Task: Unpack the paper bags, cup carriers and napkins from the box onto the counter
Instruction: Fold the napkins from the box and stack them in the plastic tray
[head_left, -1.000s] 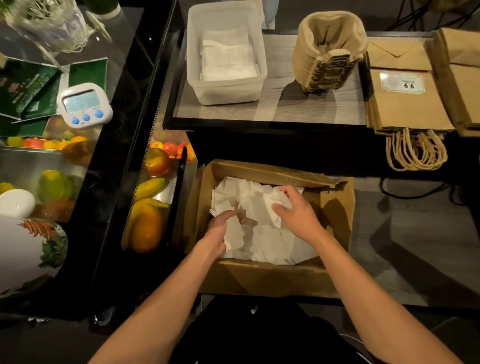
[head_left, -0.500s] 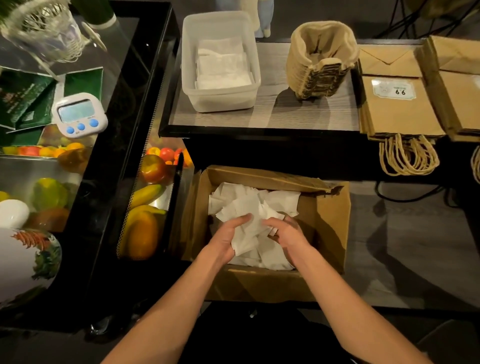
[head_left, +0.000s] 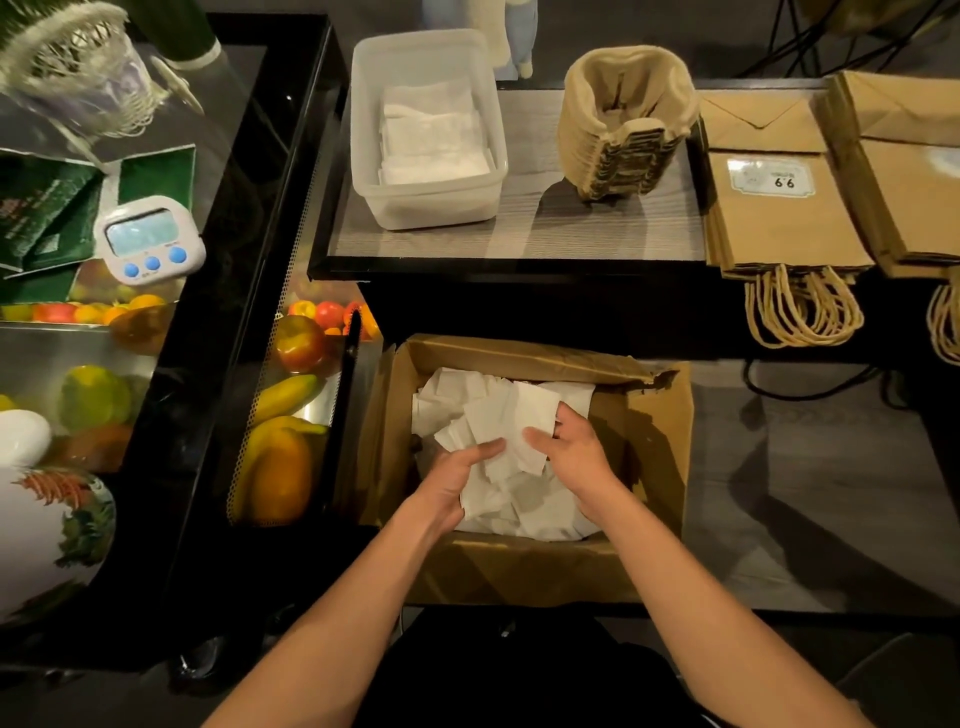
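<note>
Tally, single overhead view.

- 2 hands: left hand (head_left: 457, 480) and right hand (head_left: 574, 457), near centre.
- 1 cardboard box (head_left: 654, 447), near centre.
- loose napkins (head_left: 498, 410) in that box: one heap, sheets too overlapped to number.
- 1 plastic tub (head_left: 436, 210), far centre. It contains one pile of folded napkins (head_left: 431, 135), sheet count unreadable.
- cup carriers (head_left: 623, 150): 1 nested stack, right of the tub (individual pieces not separable).
- paper bags: 2 stacks, far right. These are the labelled stack (head_left: 779, 228) and the second stack (head_left: 914, 202), which the frame edge cuts.
- 1 label (head_left: 770, 178).
- 1 timer (head_left: 150, 239), far left, with 3 blue buttons (head_left: 152, 263).
</note>
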